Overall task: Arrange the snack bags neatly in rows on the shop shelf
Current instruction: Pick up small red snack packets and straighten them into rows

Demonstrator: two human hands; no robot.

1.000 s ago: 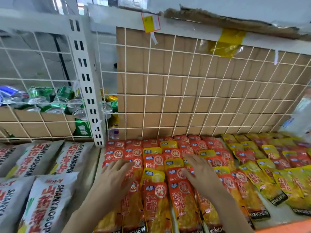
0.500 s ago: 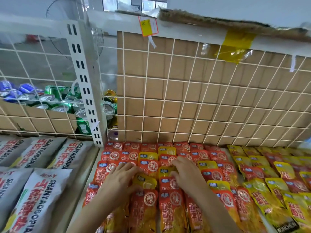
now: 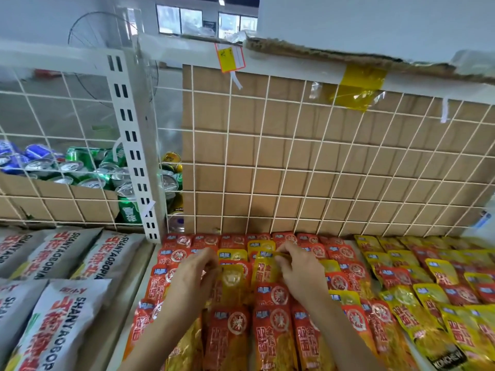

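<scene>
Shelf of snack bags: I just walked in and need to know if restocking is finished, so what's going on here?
A person is tidying small red foil snack bags and yellow ones laid in rows on the white shelf. The left hand pinches the top of one yellow foil snack bag; the right hand pinches the top edge of a second yellow bag beside it. The rows mix colours, so sorting seems unfinished.
</scene>
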